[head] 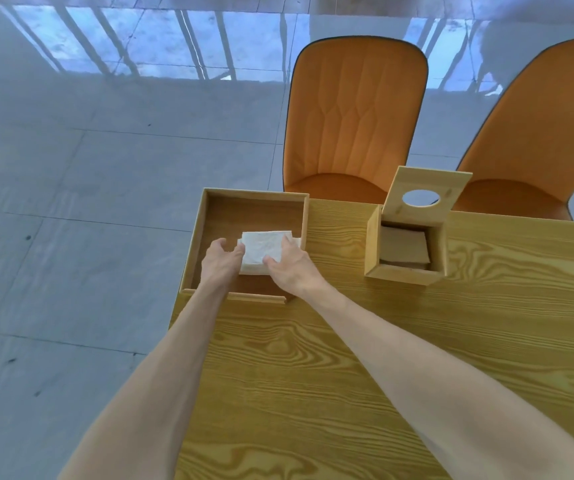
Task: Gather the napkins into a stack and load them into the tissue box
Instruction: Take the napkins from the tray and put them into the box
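Note:
A stack of white napkins [263, 247] lies inside a shallow wooden tray [253, 196] at the table's far left corner. My left hand [219, 263] presses against the stack's left side, thumb on its top edge. My right hand [290, 265] clasps the stack's right side, fingers over its top. To the right stands the wooden tissue box [402, 276], its lid [423, 189] with a round hole hinged up and back. Inside the box lie napkins [404, 245] in shadow.
The tray overhangs the left edge of the wood-grain table [382, 358]. Two orange chairs [355, 116] [535, 133] stand behind the table's far edge. Grey tiled floor [71, 202] lies to the left.

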Demonstrator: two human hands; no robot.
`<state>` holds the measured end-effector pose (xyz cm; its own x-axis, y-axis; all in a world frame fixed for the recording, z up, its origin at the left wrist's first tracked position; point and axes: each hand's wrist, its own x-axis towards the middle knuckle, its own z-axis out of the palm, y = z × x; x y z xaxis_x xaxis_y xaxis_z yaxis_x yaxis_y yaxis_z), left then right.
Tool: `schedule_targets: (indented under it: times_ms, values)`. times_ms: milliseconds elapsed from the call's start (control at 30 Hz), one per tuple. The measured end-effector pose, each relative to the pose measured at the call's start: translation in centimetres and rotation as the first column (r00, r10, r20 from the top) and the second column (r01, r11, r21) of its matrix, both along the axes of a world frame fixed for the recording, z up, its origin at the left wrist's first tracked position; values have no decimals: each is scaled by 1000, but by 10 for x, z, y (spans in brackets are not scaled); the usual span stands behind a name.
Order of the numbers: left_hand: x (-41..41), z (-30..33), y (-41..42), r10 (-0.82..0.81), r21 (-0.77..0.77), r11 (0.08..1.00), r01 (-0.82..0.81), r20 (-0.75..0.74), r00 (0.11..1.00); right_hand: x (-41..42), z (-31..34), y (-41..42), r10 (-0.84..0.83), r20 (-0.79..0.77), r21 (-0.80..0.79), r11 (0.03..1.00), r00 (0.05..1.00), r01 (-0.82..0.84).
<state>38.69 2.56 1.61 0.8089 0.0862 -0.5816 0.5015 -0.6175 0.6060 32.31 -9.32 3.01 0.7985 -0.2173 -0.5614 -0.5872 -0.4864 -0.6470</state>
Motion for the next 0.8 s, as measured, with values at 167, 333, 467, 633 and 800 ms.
schedule_targets:
  times_ms: [167, 333, 467, 633, 800]
  values:
    - [13, -8, -8, 31, -33, 999, -32, -53, 998, 2, -3, -1, 40, -37, 5, 999, 999, -40]
    - [23, -16, -7, 84, -157, 981, -117, -201, 976, -1, -5, -5, 33, -19, 48, 998, 999, -32]
    - [20, -19, -4, 59, -185, 977, -107, -246, 967, -7, -10, -8, 25, 6, 86, 996, 1000, -25]
    - [11, -14, 14, -44, -314, 949, -5, -146, 988, -10, -21, -9, -73, 206, -37, 996, 976, 83]
    - [0, -4, 38, -116, -486, 870, 86, -31, 993, -1, -21, -13, -139, 279, -78, 983, 950, 167]
